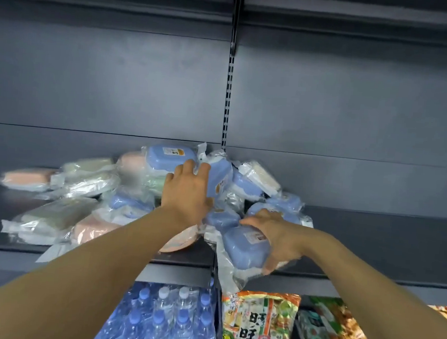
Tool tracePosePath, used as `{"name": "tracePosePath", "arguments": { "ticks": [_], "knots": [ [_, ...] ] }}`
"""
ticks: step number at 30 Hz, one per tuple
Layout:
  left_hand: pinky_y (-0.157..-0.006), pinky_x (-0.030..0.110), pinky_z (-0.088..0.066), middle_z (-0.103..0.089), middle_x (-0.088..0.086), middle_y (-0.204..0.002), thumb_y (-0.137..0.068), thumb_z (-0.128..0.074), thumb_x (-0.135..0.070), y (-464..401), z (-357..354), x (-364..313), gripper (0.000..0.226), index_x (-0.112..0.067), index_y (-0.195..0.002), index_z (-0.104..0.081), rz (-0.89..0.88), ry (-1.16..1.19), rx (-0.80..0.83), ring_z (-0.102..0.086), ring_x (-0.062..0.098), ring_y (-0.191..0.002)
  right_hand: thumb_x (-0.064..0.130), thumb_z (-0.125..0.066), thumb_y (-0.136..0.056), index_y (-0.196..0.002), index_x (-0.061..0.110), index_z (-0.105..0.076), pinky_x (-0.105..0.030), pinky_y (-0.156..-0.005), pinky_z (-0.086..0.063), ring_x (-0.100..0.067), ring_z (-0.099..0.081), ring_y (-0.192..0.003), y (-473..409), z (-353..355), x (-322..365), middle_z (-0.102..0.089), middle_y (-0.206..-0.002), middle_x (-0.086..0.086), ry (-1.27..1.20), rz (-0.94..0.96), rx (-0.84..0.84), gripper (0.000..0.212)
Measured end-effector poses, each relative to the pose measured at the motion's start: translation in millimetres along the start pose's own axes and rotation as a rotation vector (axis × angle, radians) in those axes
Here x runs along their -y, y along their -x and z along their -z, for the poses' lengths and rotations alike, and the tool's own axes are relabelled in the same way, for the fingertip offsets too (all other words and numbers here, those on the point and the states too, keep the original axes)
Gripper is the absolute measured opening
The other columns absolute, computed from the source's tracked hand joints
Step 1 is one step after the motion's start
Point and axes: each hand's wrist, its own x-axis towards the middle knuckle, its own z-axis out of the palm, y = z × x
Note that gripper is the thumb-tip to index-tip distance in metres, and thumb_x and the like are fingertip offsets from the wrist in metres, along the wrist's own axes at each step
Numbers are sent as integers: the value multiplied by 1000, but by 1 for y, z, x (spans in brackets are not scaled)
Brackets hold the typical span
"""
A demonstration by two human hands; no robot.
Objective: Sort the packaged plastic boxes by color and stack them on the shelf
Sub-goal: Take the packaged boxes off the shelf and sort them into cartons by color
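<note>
**Both hands in the heap of wrapped boxes**

Dark grey metal shelving fills your view, with a slotted upright post (228,95) running down the back panel; use that post as your landmark. On the grey shelf board (372,234) at the foot of the post lies a loose heap of plastic boxes, each sealed in a clear crinkled bag.

Your left hand (186,190) reaches in just left of the post, fingers spread and laid flat against a pale blue box standing on edge (220,179); nothing shows it closed around the box. Behind that hand, just left of the post, a pale blue rounded box with a white and orange label (164,155) rests on top of the heap.

Your right hand (276,235) is right of the post and at the shelf's front edge. It is curled around a pale blue labelled box in its clear bag (245,247), thumb at the near end and fingers over the far side; the bag hangs past the edge.

Well left of the post lie a peach-pink wrapped box (26,178) and cream-white wrapped boxes (53,214). Right of the post, a cream-white box (262,176) leans at the back.

Below the shelf board, clear water bottles with blue caps (167,322) stand left of the post's line, and printed snack bags (258,327) sit right of it.
</note>
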Motion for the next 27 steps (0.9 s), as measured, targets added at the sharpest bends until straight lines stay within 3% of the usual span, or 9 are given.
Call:
{"name": "tracePosePath", "arguments": {
  "ticks": [5,8,13,20,27],
  "knots": [
    [-91,43,-42,-34,17,-133,-86,-63,-38,-34,-18,1,68,-15,-138,-26,120,183,89,-42,36,-120,30,-86,-60,-141,28,-26,-36,-103,-37,-14,-28,-116,10,-9,1,-25,-117,4,-72,-34,-119,101],
    [-81,42,-45,-41,19,-124,-88,-63,-31,-44,-28,4,63,-12,-136,-27,135,259,117,-52,39,-108,33,-85,-61,-142,29,-24,-30,-104,-36,-13,-30,-119,18,-9,-1,-25,-119,6,-110,-56,-215,102],
    [-72,38,-38,-44,21,-122,-92,-59,-22,-50,-22,12,55,-8,-136,-29,109,348,27,-54,41,-103,35,-84,-59,-144,28,-26,-30,-109,-30,-14,-27,-127,27,-2,-2,-29,-135,6,-89,-142,-390,104],
    [-71,36,-41,-47,19,-118,-92,-55,-17,-31,21,24,46,-18,-134,-39,-20,567,-127,-54,37,-91,43,-83,-58,-135,26,-39,-35,-93,-41,-17,-39,-111,42,5,22,-46,-124,3,-52,-283,-697,90],
    [-77,33,-43,-51,13,-110,-89,-59,-19,52,62,47,44,-22,-131,-45,-75,667,-186,-53,31,-88,49,-80,-63,-138,24,-39,-37,-99,-37,-21,-40,-119,80,-8,73,-47,-131,0,-131,-216,-733,89]
  ]
}}
